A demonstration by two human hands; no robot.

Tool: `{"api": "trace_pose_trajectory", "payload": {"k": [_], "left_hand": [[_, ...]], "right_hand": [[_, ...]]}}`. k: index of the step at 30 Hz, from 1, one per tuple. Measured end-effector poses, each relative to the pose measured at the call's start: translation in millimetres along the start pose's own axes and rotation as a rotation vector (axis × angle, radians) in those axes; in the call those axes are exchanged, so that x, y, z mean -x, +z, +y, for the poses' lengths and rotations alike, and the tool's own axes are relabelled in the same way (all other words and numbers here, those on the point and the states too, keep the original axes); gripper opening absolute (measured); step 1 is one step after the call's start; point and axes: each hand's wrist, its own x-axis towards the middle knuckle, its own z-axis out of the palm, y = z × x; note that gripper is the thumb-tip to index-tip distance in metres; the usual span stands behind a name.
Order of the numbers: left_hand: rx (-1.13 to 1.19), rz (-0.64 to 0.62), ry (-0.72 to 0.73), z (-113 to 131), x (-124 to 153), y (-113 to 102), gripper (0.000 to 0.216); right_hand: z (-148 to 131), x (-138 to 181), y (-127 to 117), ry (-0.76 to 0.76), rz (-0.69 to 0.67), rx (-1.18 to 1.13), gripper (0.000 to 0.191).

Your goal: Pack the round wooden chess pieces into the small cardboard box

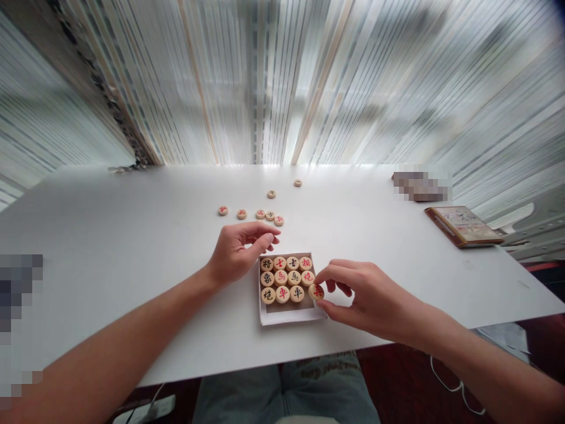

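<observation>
A small white box [282, 318] on the table holds rows of round wooden Chinese chess pieces marked in red and black. My right hand [375, 297] pinches a red-marked Chinese chess piece [316, 292] between thumb and fingers, at the box's right edge beside the front row. My left hand [241, 250] hovers by the box's back left corner. Its fingers are loosely bent, the thumb close to them, and no piece shows between them. Just beyond those fingers lies a loose red-marked piece [279, 221].
Several loose pieces lie farther back on the white table [185, 330], among them a red-marked one [223, 210] and one near the back [298, 183]. A flat, book-like box [463, 225] lies at the right edge. Striped curtains [282, 88] hang behind the table.
</observation>
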Motion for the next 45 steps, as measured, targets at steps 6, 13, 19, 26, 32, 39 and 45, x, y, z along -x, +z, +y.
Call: {"api": "trace_pose_trajectory", "payload": {"k": [6, 13, 19, 26, 32, 39, 45], "left_hand": [[-0.006, 0.004, -0.005, -1.0, -0.5, -0.9, 0.014], [-0.012, -0.011, 0.015, -1.5, -0.6, -1.0, 0.014], [-0.020, -0.008, 0.007, -1.2, -0.8, 0.2, 0.015], [-0.020, -0.010, 0.013, -0.4, -1.1, 0.4, 0.015], [-0.018, -0.012, 0.008, -0.4, -0.8, 0.9, 0.015], [-0.025, -0.008, 0.007, 0.0, -1.0, 0.5, 0.015], [-0.014, -0.006, 0.001, -0.1, -1.4, 1.2, 0.014]], "right_hand": [[-2.5, -2.1, 5.8, 0.044, -0.089, 0.061, 0.003], [-12.2, -4.1, 9.2, 0.144, -0.152, 0.222, 0.003], [-14.0, 1.2, 14.0, 0.066, -0.079, 0.305, 0.004], [-13.7, 0.8, 18.3, 0.045, -0.083, 0.283, 0.014], [-14.4, 1.0, 20.3, 0.053, -0.096, 0.270, 0.019], [-14.0, -1.3, 19.8, 0.078, -0.072, 0.241, 0.018], [-14.9, -2.3, 15.7, 0.096, -0.064, 0.186, 0.018]]}}
